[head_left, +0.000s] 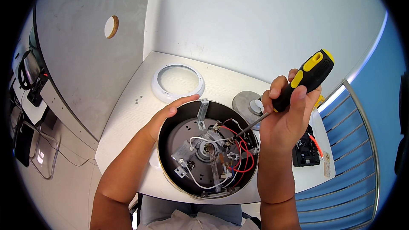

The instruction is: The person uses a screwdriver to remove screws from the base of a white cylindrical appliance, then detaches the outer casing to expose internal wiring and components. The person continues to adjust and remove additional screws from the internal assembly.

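A round metal appliance housing point(165, 165), like a rice cooker's body, sits open side up at the table's front edge. Inside are a dark metal plate, brackets, and white, red and blue wires point(252, 159). My left hand point(165, 114) holds its upper left rim, fingers stretched along the outside and thumb near the edge. Above the housing's right side, my right hand point(286, 110) grips a black and yellow screwdriver point(314, 71). The screwdriver slants down to the left, its tip among the wire terminals near the middle; exact contact is hard to make out.
Behind the housing lie a white plastic ring point(159, 91), several small screws point(138, 99) and a grey disc point(243, 101) with a white knob. A black tool case point(307, 155) with a red-orange flexible piece stands right, beside a metal railing point(370, 145). Grey panel point(85, 59) borders the left.
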Demonstrator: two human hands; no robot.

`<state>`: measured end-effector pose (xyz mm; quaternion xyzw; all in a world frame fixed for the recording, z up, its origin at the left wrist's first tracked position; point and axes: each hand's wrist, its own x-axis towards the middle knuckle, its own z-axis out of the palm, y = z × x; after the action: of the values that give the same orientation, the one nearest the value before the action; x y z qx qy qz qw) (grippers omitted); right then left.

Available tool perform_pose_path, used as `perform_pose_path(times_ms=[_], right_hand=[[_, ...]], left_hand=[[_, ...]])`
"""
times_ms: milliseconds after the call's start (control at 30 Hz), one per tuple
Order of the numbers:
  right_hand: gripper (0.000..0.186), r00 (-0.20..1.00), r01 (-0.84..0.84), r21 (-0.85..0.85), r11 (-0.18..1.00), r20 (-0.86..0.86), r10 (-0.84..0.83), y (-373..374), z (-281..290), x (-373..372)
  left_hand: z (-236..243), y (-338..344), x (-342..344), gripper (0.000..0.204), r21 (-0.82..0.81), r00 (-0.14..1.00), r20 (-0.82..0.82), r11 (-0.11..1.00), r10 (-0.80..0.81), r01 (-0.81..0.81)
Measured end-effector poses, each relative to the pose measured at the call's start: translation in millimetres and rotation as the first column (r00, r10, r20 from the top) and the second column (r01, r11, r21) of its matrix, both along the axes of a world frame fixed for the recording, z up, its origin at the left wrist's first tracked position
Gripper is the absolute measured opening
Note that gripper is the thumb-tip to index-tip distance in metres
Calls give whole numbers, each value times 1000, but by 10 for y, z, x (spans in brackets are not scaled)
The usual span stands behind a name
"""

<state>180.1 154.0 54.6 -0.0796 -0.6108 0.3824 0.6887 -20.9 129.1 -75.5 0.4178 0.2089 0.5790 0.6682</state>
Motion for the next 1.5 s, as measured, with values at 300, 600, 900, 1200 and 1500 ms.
perform_pose_path(times_ms=[300,600,900,1200,1500], right_hand=[[36,997,-61,-91,994,-49,57,-4,48,49],[51,985,-133,-22,991,-116,129,57,-19,54],[55,990,-100,-39,994,-102,95,54,35,80],[42,980,-135,-48,990,-157,126,43,46,77],[28,957,-226,15,974,-184,225,95,30,126]], left_hand=[[-43,27,-17,86,25,1000,-20,1000,-17,18],[-37,13,-28,86,34,999,-43,999,-2,3],[-63,30,-19,87,33,999,-34,999,-1,2],[-28,18,-6,88,25,1000,-21,1000,-6,7],[-85,38,-26,86,37,1000,-29,999,-10,11]])
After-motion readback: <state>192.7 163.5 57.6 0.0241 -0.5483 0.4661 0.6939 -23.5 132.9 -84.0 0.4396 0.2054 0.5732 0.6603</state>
